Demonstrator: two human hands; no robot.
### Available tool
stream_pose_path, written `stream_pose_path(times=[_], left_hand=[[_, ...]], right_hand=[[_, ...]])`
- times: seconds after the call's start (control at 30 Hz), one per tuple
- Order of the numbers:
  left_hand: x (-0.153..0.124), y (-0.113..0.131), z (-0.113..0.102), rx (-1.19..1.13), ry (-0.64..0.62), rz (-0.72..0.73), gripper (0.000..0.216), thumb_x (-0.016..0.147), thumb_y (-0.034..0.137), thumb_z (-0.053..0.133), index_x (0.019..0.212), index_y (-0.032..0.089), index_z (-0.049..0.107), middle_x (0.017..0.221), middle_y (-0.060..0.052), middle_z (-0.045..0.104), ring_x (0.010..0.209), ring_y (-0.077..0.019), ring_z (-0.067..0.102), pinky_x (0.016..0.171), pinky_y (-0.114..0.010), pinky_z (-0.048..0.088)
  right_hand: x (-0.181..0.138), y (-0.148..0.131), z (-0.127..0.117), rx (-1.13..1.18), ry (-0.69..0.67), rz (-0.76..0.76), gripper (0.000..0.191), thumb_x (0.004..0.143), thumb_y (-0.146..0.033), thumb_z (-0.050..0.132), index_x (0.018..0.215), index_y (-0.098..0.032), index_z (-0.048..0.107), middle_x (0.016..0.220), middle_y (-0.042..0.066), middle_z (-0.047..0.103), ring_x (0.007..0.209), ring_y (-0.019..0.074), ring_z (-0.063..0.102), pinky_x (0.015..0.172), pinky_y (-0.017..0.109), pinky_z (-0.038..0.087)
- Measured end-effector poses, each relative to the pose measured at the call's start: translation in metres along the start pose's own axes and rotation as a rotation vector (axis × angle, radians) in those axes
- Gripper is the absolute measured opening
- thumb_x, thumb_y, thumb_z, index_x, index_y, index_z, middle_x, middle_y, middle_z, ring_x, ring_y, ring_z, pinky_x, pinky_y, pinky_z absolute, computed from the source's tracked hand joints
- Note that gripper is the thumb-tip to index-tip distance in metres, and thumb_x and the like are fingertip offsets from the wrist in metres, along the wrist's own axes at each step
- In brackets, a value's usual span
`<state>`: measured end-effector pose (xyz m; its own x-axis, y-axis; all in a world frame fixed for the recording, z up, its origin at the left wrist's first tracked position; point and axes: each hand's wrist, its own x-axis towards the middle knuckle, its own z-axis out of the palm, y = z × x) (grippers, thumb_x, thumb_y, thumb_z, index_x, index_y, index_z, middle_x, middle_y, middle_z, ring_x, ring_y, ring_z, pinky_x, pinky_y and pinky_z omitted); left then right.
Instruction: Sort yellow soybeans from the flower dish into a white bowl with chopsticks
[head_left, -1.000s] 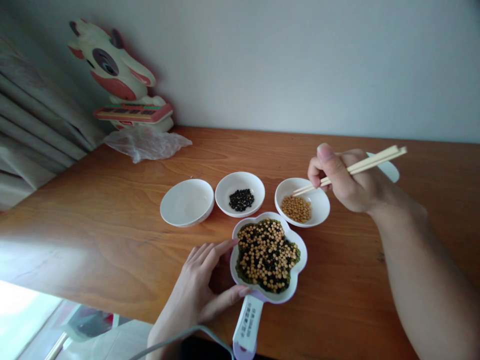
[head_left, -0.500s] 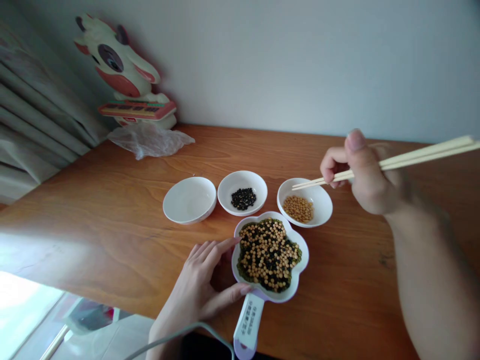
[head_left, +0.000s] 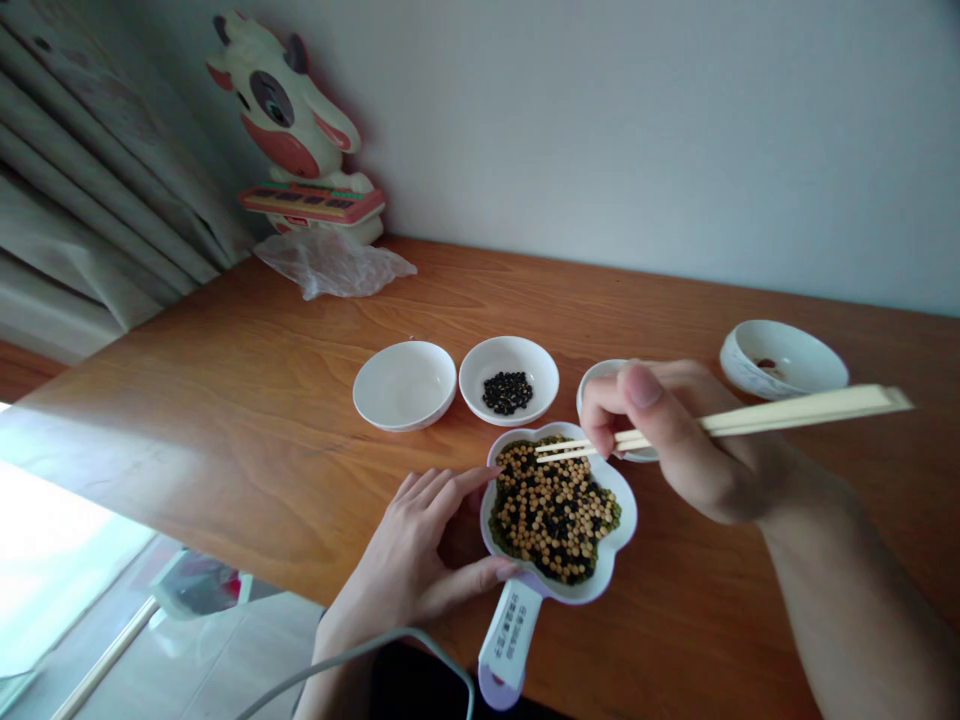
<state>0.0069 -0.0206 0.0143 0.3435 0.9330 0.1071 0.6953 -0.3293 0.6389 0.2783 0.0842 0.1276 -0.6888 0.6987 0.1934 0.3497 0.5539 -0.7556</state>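
A flower-shaped, handled dish (head_left: 627, 518) with a labelled white handle stands on the table, filled with mixed yellow, black and green beans. My left hand (head_left: 424, 555) grips its left side, index finger on the upper rim and thumb near the handle. My right hand (head_left: 682, 430) holds a pair of wooden chopsticks (head_left: 802, 409), their tips over the beans at the dish's upper part. Whether a bean is between the tips I cannot tell. Beneath the right hand a white bowl (head_left: 598, 384) is mostly hidden. Black beans (head_left: 508, 392) lie in the middle white bowl (head_left: 545, 368).
Another white bowl (head_left: 405, 384) sits at the left of the row. At the back right stands a patterned bowl (head_left: 810, 365) with small bits inside. A clear plastic bag (head_left: 337, 265) lies by a cow toy keyboard (head_left: 315, 205). A grey cable (head_left: 375, 640) crosses near my left wrist.
My right hand has brought the chopsticks left and down, from over the yellow bean bowl to the flower-shaped dish. The view has shifted right, showing the patterned bowl. My left hand keeps its hold.
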Motion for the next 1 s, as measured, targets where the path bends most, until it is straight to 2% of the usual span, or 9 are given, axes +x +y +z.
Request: stream_pose_path(times=[0.13,0.33,0.6,1.0], left_hand=[[-0.001,0.000,0.001,-0.008,0.004,-0.004,0.077,0.087,0.064,0.078,0.150,0.032,0.046,0.122,-0.008,0.067,0.108,-0.0284,0.063,0.098,-0.044,0.049],[-0.002,-0.002,0.004,-0.025,0.013,-0.052,0.099,0.085,0.067,0.078,0.163,0.032,0.028,0.121,-0.007,0.069,0.104,-0.0277,0.064,0.095,-0.043,0.050],[0.001,0.002,0.000,-0.031,-0.016,-0.022,0.097,0.087,0.067,0.076,0.165,0.035,0.028,0.139,-0.007,0.066,0.123,-0.0295,0.061,0.108,-0.046,0.044],[0.002,0.001,0.001,-0.034,-0.004,-0.004,0.097,0.087,0.067,0.076,0.165,0.033,0.030,0.135,-0.009,0.068,0.118,-0.0304,0.064,0.102,-0.046,0.048]], right_hand=[[0.007,0.012,0.016,-0.110,0.012,-0.041,0.062,0.112,-0.055,0.025,0.073,-0.020,0.058,0.064,0.002,0.058,0.063,0.0157,0.052,0.067,0.036,0.037],[0.011,0.015,0.024,-0.072,0.010,-0.103,0.063,0.112,-0.054,0.020,0.074,-0.020,0.057,0.064,0.001,0.058,0.061,0.0143,0.049,0.066,0.035,0.035],[0.014,0.012,0.031,-0.059,-0.022,-0.139,0.062,0.113,-0.052,0.022,0.074,-0.019,0.057,0.066,0.002,0.059,0.062,0.0143,0.050,0.066,0.035,0.036],[0.014,0.014,0.035,0.003,0.027,-0.128,0.058,0.113,-0.049,0.028,0.072,-0.020,0.057,0.065,0.001,0.060,0.060,0.0135,0.051,0.068,0.034,0.038]])
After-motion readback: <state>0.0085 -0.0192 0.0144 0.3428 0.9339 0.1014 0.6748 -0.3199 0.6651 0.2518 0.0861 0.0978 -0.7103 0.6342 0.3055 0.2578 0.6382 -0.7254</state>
